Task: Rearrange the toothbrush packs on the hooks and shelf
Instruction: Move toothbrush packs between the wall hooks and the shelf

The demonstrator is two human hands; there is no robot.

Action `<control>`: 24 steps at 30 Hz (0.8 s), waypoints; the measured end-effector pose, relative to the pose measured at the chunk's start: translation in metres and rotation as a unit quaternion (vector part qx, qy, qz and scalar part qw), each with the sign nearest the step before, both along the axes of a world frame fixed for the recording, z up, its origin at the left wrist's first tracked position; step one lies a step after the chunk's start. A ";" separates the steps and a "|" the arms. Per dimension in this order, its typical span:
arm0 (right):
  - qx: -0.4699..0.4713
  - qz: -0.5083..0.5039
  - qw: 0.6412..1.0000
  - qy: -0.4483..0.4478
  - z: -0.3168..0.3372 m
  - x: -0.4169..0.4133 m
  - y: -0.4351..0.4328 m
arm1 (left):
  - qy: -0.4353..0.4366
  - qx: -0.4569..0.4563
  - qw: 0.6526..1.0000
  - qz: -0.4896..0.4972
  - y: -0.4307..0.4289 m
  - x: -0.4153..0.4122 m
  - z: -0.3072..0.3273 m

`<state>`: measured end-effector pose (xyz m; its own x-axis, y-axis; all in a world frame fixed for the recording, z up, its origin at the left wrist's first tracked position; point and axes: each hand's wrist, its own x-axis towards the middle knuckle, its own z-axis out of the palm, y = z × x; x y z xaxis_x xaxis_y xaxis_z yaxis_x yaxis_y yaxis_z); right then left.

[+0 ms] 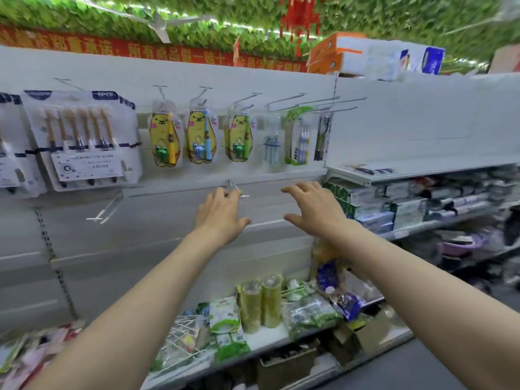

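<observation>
White sheet-metal back panel (168,240) fills the shop wall ahead of me, smooth and matte, with thin wire hooks jutting from its rails. Along the upper rail the hanging looks mostly settled. A broad six-brush pack (84,136) in clear blister plastic shows wood-toned handles over a printed card. Beside it hang the bear packs (199,137), three rounded yellow cards, each with a slim child's brush and a small toy. Further right are a nearly transparent clear pack (271,146), a green-edged pack (298,139) and a narrow dark pack (322,136), close together.

What's left, as I judge it, is the lower rail. It carries no packs that I can see, and several long wire arms (318,101) at the upper right stand bare too.

My left hand (221,213) is up at a small wire hook (235,190) on that lower rail, fingertips curled toward it. The blur keeps me from telling whether I'm pinching it or only touching. My right hand (311,205) hovers just beside, fingers spread and loose, holding nothing.

Below, the bottom shelf (261,340) holds crinkly green pouches and glossy bags in a loose jumble. They may need sorting, though I can't make out toothbrushes among them.
</observation>
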<state>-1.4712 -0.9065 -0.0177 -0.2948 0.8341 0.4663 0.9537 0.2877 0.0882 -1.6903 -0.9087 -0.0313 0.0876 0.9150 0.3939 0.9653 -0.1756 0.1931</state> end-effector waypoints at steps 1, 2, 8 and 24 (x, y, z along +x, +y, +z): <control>0.000 -0.007 1.000 0.000 0.000 0.024 -0.001 | -0.005 -0.002 1.000 -0.009 0.002 0.026 0.000; 0.001 -0.015 1.000 0.000 0.000 0.047 -0.001 | -0.008 -0.002 1.000 -0.018 0.005 0.051 0.000; -0.002 -0.054 0.999 0.005 0.000 0.174 0.007 | -0.018 0.011 0.998 -0.053 0.027 0.180 0.004; -0.007 -0.083 0.992 0.092 -0.012 0.385 0.152 | 0.000 0.019 0.997 -0.074 0.187 0.396 0.001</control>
<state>-1.0866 -0.7549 -0.0293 -0.0632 0.8711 0.4871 0.9878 0.1243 -0.0942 -1.2942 -0.7220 -0.0300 0.2203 0.8765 0.4282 0.9281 -0.3233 0.1844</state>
